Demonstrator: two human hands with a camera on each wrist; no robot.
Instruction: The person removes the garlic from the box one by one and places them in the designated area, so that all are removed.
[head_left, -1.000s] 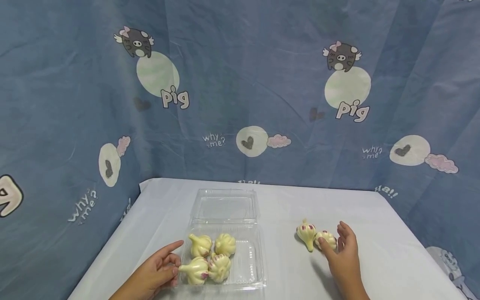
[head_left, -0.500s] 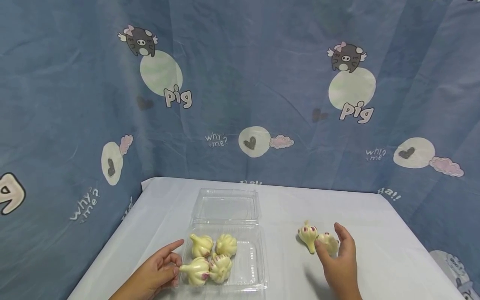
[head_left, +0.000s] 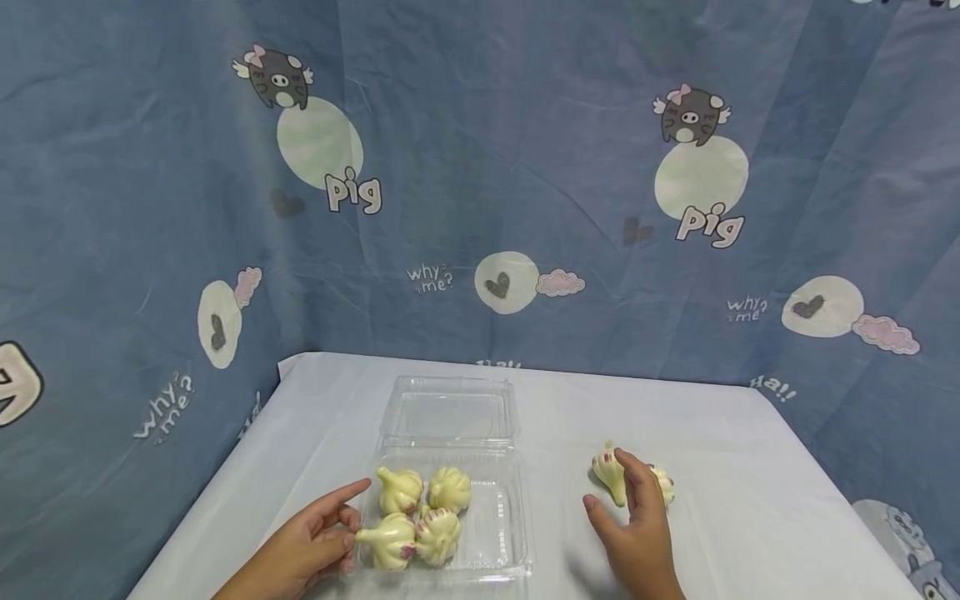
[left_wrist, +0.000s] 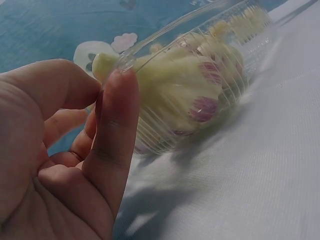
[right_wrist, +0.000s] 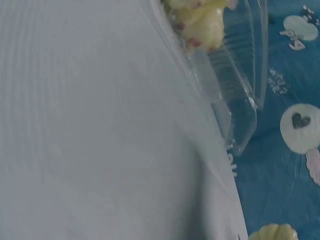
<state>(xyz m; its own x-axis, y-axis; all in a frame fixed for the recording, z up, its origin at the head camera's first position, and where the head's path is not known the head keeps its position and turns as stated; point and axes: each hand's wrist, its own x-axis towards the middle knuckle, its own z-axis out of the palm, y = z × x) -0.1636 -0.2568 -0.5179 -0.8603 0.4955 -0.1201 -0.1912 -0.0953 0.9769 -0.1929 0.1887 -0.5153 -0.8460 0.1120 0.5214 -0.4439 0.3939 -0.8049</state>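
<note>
In the head view, my left hand (head_left: 303, 546) pinches the left rim of a clear plastic clamshell box (head_left: 497, 529) between thumb and finger, plainer in the left wrist view. Several pale garlic bulbs (head_left: 437, 536) with purple marks lie in the box's left part. My right hand (head_left: 637, 533) hovers right of the box, thumb and fingers spread, holding nothing. Just beyond it on the table lie two more bulbs: a long-necked garlic bulb (head_left: 607, 468) and a rounder garlic bulb (head_left: 664, 483), partly hidden by the fingers. The right wrist view does not show the hand itself.
The box's lid (head_left: 450, 410) lies folded back behind the base. A white cloth (head_left: 757, 500) covers the table, and a blue printed curtain (head_left: 570, 150) hangs behind and at both sides.
My right hand has shifted left and off the rounder bulb, which stays in about the same place. The left hand keeps its pinch on the box rim.
</note>
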